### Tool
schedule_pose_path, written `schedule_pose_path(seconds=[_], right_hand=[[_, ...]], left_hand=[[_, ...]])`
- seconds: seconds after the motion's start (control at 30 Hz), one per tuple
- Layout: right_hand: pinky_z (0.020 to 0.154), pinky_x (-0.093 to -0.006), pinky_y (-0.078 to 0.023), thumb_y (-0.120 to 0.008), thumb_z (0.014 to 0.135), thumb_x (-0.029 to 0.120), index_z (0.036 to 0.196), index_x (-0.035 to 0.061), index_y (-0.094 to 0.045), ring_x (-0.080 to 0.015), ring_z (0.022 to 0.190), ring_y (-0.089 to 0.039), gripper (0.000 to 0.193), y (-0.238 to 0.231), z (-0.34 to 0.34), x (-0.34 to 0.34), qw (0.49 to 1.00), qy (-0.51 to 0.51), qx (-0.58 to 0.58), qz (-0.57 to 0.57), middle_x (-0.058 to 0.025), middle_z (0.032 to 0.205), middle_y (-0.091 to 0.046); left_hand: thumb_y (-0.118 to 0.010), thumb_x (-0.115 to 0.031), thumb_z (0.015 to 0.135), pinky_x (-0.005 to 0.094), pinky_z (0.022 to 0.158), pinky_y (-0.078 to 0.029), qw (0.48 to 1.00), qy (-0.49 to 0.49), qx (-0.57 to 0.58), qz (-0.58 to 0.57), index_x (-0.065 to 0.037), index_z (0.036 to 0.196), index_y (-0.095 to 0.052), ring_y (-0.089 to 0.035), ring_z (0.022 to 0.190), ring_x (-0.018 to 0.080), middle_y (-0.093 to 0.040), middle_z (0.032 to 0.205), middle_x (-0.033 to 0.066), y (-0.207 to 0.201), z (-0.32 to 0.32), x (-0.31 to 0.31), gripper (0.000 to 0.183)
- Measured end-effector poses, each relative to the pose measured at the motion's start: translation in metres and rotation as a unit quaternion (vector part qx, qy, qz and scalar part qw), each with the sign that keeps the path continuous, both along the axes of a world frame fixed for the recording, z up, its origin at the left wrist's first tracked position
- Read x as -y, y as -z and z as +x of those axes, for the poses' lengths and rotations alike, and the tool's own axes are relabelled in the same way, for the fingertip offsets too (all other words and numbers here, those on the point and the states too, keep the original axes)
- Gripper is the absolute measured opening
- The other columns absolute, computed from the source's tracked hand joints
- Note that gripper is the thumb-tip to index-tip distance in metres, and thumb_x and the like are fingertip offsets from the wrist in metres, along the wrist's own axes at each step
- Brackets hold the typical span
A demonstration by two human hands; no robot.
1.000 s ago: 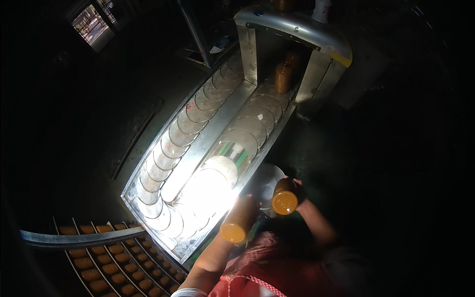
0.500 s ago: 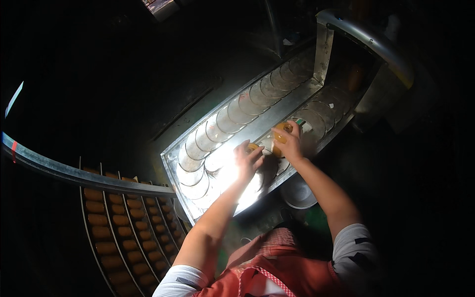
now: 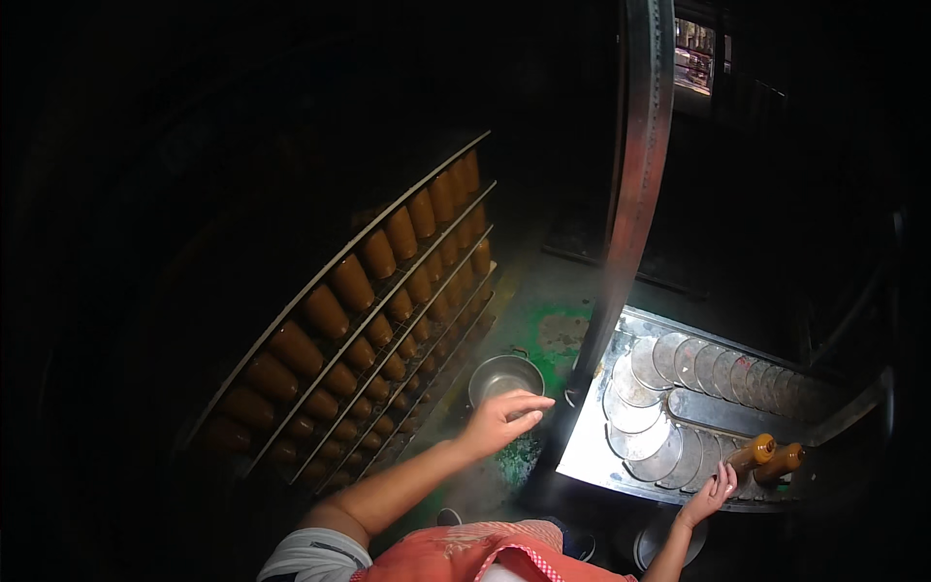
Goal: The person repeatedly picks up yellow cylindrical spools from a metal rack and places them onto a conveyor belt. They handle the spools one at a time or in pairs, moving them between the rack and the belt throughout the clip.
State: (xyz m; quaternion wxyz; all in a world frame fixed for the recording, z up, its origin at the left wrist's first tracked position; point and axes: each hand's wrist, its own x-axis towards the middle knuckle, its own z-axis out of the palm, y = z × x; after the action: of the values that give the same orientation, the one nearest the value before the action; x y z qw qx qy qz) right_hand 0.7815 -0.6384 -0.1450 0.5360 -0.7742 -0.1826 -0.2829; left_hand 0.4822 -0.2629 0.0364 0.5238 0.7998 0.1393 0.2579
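Left hand (image 3: 506,423): empty, fingers outstretched
Right hand (image 3: 710,496): touching a glossy amber-brown cylinder (image 3: 750,456); cannot tell whether it grips
Cylinder: on the grey metal-plate conveyor (image 3: 687,361), beside a second cylinder (image 3: 780,465)

The red apron (image 3: 427,557) has red-and-white checked trim (image 3: 540,560).

I count two hands of mine: one left hand (image 3: 501,424) and one right hand (image 3: 711,493). One conveyor (image 3: 587,451) has more than a dozen round plates (image 3: 669,464) and two brown jars (image 3: 754,453). One rack (image 3: 364,234) shows at least three shelves; its top row of jars (image 3: 351,281) numbers about a dozen, though the dark makes my count rough. I also count two pans (image 3: 477,383), one curved bar (image 3: 645,184), and one apron (image 3: 427,558).
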Motion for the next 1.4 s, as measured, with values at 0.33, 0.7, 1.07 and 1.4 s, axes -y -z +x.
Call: schedule_pose_path(seconds=[0.33,0.7,1.07,1.4], right_hand=[[0.088,-0.0295,-0.050,-0.055,0.085,-0.017,0.105,0.0016,-0.069,-0.0218,0.107,-0.056,0.030,-0.177,-0.147,-0.408,0.891,-0.432,0.127,0.057,-0.0117,0.119,-0.054],[0.084,-0.0337,-0.050,-0.057,0.079,-0.021,0.097,0.0025,-0.070,-0.0248,0.096,-0.059,0.033,-0.221,-0.155,-0.714,0.831,-0.529,0.114,0.131,-0.0150,0.113,-0.055],[0.078,-0.0339,-0.052,-0.056,0.074,-0.014,0.089,0.0040,-0.068,-0.0271,0.097,-0.057,0.026,-0.322,-0.096,-0.863,0.766,-0.595,0.242,-0.022,-0.0163,0.107,-0.056],[0.112,-0.0508,-0.038,-0.075,0.080,0.034,0.136,0.0304,-0.060,-0.0466,0.136,-0.037,0.058,-0.440,-0.313,-1.176,0.673,-0.660,0.323,-0.081,-0.0240,0.149,-0.038]], left_hand=[[-0.065,-0.021,0.098,0.0272,0.076,-0.054,0.844,-0.462,-0.035,0.270,-0.015,0.138,-0.060,-0.062,0.092,0.0108,-0.063,0.117,0.0033,-0.207,-0.316,-0.350,0.041],[-0.067,-0.040,0.093,0.0452,0.106,-0.044,0.721,-0.559,-0.240,0.331,-0.024,0.142,-0.056,-0.049,0.130,0.0338,-0.052,0.139,0.0187,-0.286,-0.293,-0.678,0.053],[-0.076,-0.040,0.082,0.0526,0.113,-0.037,0.714,-0.611,-0.223,0.259,-0.035,0.136,-0.060,-0.036,0.138,0.0463,-0.039,0.150,0.0244,-0.220,-0.235,-0.867,0.056],[-0.081,-0.019,0.075,0.0402,0.106,-0.044,0.780,-0.523,-0.104,0.329,-0.018,0.125,-0.068,-0.053,0.124,0.0319,-0.053,0.132,0.0149,-0.238,-0.318,-0.661,0.052]])
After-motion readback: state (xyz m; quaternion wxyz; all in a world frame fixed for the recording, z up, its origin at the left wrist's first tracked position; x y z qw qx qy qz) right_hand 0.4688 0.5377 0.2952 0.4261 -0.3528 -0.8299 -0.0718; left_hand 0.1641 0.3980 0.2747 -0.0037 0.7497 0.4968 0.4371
